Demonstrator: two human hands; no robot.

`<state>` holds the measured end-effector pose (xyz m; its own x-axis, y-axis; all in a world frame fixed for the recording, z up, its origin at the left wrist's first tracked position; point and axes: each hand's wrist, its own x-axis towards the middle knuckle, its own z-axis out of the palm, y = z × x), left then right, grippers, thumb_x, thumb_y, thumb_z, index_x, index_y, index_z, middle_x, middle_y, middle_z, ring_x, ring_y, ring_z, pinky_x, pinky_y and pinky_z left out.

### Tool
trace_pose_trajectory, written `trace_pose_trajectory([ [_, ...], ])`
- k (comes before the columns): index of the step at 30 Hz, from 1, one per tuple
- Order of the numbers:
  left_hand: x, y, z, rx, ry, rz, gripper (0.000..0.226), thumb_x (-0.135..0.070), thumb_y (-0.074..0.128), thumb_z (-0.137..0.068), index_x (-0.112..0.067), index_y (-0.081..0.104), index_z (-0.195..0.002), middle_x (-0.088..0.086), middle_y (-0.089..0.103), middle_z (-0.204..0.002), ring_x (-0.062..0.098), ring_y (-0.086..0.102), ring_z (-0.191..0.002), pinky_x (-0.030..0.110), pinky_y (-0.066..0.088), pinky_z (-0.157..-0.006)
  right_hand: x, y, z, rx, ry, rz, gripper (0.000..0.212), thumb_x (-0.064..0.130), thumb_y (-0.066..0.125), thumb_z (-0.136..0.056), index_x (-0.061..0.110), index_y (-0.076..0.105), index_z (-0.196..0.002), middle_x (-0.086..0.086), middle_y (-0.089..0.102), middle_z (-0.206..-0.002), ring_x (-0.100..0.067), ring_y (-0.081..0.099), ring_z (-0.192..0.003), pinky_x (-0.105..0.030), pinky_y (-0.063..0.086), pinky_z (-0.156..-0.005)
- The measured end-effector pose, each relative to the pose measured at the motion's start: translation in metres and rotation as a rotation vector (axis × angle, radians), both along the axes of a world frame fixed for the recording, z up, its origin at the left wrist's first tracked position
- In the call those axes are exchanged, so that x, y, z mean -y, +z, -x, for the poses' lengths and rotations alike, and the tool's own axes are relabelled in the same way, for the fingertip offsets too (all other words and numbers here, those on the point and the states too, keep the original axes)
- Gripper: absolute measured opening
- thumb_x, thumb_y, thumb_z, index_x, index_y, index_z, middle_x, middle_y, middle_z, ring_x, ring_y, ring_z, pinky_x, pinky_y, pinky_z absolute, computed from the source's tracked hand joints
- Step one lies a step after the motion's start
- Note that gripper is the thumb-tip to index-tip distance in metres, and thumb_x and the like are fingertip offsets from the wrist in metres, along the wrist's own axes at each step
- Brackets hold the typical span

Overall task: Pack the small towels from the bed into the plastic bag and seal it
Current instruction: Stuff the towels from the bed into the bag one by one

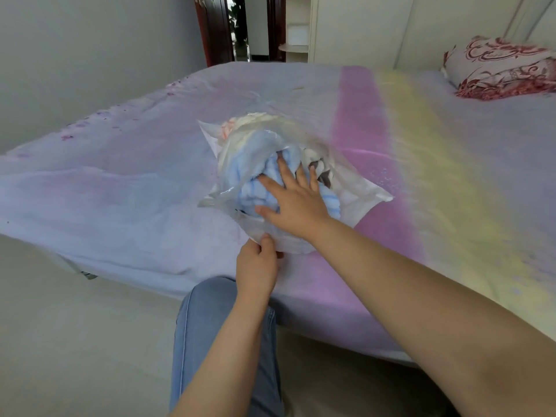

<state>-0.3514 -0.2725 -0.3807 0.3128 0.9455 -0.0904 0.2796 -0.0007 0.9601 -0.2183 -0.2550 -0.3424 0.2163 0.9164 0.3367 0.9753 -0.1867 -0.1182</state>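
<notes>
The clear plastic bag (270,164) lies on the bed (120,182), near the edge closest to the person, and it looks puffy and full. Inside it are small towels: a light blue towel (264,176) fills the front, a pale cream towel (258,121) sits at the far end, and a bit of white cloth with dark marks (319,170) shows at the right side. The right hand (294,203) lies flat on top of the blue towel at the bag's mouth, with its fingers spread out and straight, so its grip is open and only presses down. The left hand (258,266) is just below, at the near lip of the bag, with thumb and fingers curled to pinch the plastic edge. The bed sheet is pale purple with a pink stripe and a yellow stripe. A red and white pillow (499,67) rests far off at the head of the bed. The person's blue jeans (204,326) show below, beside the bed.
</notes>
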Motion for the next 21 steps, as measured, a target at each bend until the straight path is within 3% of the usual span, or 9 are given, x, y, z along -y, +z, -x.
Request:
trace_pose_trajectory([
  [1, 0.0, -0.001, 0.0, 0.015, 0.012, 0.005, 0.034, -0.032, 0.038, -0.1, -0.027, 0.058, -0.073, -0.001, 0.069, -0.076, 0.03, 0.071, -0.084, 0.055, 0.057, -0.083, -0.004, 0.001, 0.003, 0.018, -0.032, 0.059, 0.056, 0.055, 0.032, -0.095, 0.044, 0.017, -0.148, -0.001, -0.01, -0.161, -0.035, -0.004, -0.147, -0.057, -0.004, -0.117],
  [3, -0.001, -0.002, 0.002, 0.028, 0.012, -0.009, 0.035, -0.037, 0.039, -0.098, -0.025, 0.06, -0.072, 0.006, 0.071, -0.078, 0.032, 0.071, -0.082, 0.055, 0.057, -0.082, -0.013, 0.001, 0.005, -0.014, -0.024, 0.151, 0.05, 0.051, 0.023, -0.099, 0.045, 0.013, -0.148, 0.0, -0.009, -0.161, -0.035, -0.007, -0.147, -0.054, -0.002, -0.117],
  [8, 0.003, 0.001, 0.004, -0.035, -0.044, -0.1, 0.067, -0.047, 0.036, -0.091, 0.01, 0.068, -0.078, 0.024, 0.071, -0.077, 0.036, 0.069, -0.078, 0.05, 0.054, -0.08, -0.037, 0.012, -0.002, -0.192, 0.05, 0.347, 0.064, 0.043, 0.034, -0.097, 0.03, 0.004, -0.152, -0.004, -0.012, -0.16, -0.037, -0.01, -0.146, -0.049, 0.009, -0.119],
  [10, 0.006, -0.002, 0.009, -0.03, -0.06, -0.082, 0.066, -0.042, 0.041, -0.098, 0.016, 0.066, -0.077, 0.03, 0.07, -0.078, 0.031, 0.068, -0.075, 0.051, 0.054, -0.08, -0.057, 0.014, -0.004, -0.212, 0.028, 0.387, 0.066, 0.04, 0.036, -0.095, 0.019, 0.012, -0.152, -0.007, 0.0, -0.16, -0.035, -0.002, -0.147, -0.051, 0.012, -0.118],
  [13, 0.002, -0.009, 0.018, -0.004, -0.025, -0.044, 0.055, -0.03, 0.047, -0.103, 0.005, 0.061, -0.063, 0.035, 0.067, -0.078, 0.021, 0.06, -0.068, 0.042, 0.05, -0.068, -0.084, 0.015, -0.005, -0.118, 0.037, 0.422, 0.058, 0.028, 0.047, -0.09, 0.015, 0.032, -0.144, -0.01, 0.034, -0.147, -0.031, 0.03, -0.139, -0.045, 0.026, -0.113],
  [15, 0.0, -0.009, 0.024, 0.003, -0.01, -0.038, 0.058, -0.029, 0.049, -0.102, -0.002, 0.044, -0.051, 0.038, 0.065, -0.075, 0.014, 0.059, -0.059, 0.026, 0.041, -0.055, -0.099, 0.013, -0.008, -0.125, 0.006, 0.419, 0.06, 0.032, 0.045, -0.092, 0.018, 0.028, -0.148, -0.008, 0.031, -0.152, -0.028, 0.03, -0.139, -0.043, 0.025, -0.113],
  [17, 0.003, -0.006, 0.027, 0.021, -0.013, -0.017, 0.059, -0.024, 0.049, -0.103, -0.002, 0.037, -0.049, 0.04, 0.063, -0.075, -0.002, 0.054, -0.042, 0.014, 0.032, -0.044, -0.116, 0.005, -0.019, -0.127, -0.023, 0.434, 0.06, 0.046, 0.028, -0.094, 0.024, 0.024, -0.149, -0.003, 0.023, -0.156, -0.023, 0.023, -0.143, -0.042, 0.021, -0.117],
  [19, 0.006, -0.003, 0.03, 0.054, -0.025, 0.02, 0.059, -0.02, 0.049, -0.103, -0.011, 0.027, -0.049, 0.029, 0.059, -0.056, -0.004, 0.044, -0.032, 0.013, 0.027, -0.039, -0.148, -0.017, -0.039, -0.11, -0.004, 0.479, 0.066, 0.051, 0.018, -0.089, 0.023, 0.024, -0.148, -0.007, 0.02, -0.157, -0.025, 0.019, -0.144, -0.045, 0.018, -0.118],
  [21, 0.003, -0.007, 0.033, 0.059, -0.043, 0.043, 0.057, -0.018, 0.048, -0.104, -0.015, 0.031, -0.049, 0.0, 0.042, -0.035, -0.003, 0.042, -0.03, 0.012, 0.028, -0.038, -0.182, -0.041, -0.056, -0.179, -0.04, 0.496, 0.057, 0.04, 0.038, -0.093, 0.021, 0.03, -0.146, -0.01, 0.02, -0.157, -0.031, 0.018, -0.144, -0.049, 0.016, -0.117],
])
